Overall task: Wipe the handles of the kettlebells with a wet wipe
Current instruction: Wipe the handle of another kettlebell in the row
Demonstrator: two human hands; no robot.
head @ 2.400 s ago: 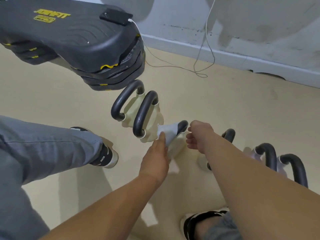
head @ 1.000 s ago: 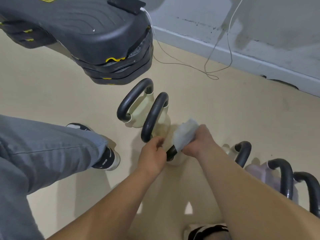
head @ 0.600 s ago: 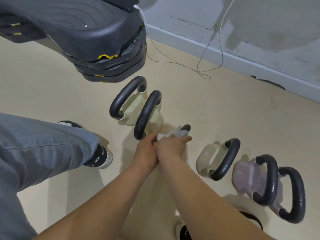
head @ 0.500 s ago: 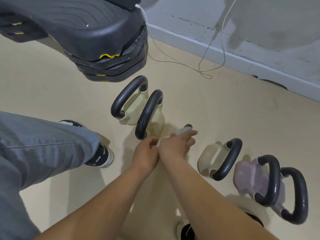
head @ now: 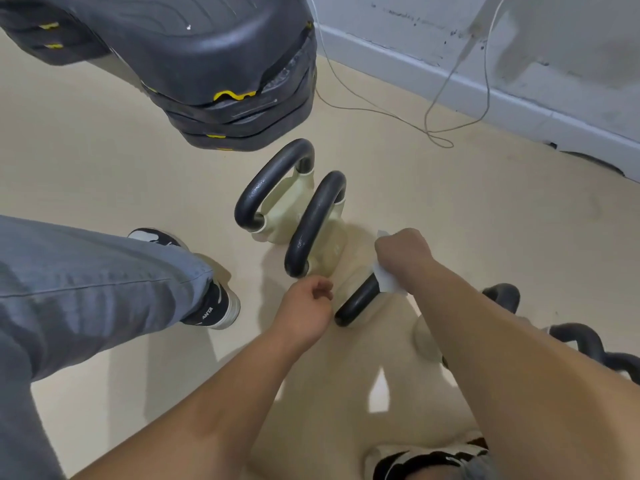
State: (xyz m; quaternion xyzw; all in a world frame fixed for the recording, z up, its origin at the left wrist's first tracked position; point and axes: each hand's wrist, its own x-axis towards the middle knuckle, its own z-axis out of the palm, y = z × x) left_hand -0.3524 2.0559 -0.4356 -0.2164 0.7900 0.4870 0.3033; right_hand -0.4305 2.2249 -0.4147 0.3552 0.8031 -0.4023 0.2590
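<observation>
Several cream kettlebells with black handles stand in a row on the beige floor. My right hand (head: pixel 403 252) is closed around a white wet wipe (head: pixel 386 282) wrapped over the upper part of the third kettlebell's handle (head: pixel 356 303). My left hand (head: pixel 306 304) hovers in a loose fist just left of that handle's lower end, holding nothing that I can see. The first kettlebell (head: pixel 273 188) and the second kettlebell (head: pixel 317 220) stand behind it. My right forearm hides most of the kettlebells on the right, where only handle tops (head: pixel 502 294) show.
A stack of black aerobic step platforms (head: pixel 194 64) with yellow marks overhangs the top left. A thin white cable (head: pixel 440 133) loops along the floor by the grey wall (head: pixel 519 46). My left leg in grey trousers and a black-and-white shoe (head: pixel 211 306) is at left.
My right hand has slid the wipe up the third kettlebell's handle, away from my left hand. My left hand has come off the handle and now hangs beside its lower end.
</observation>
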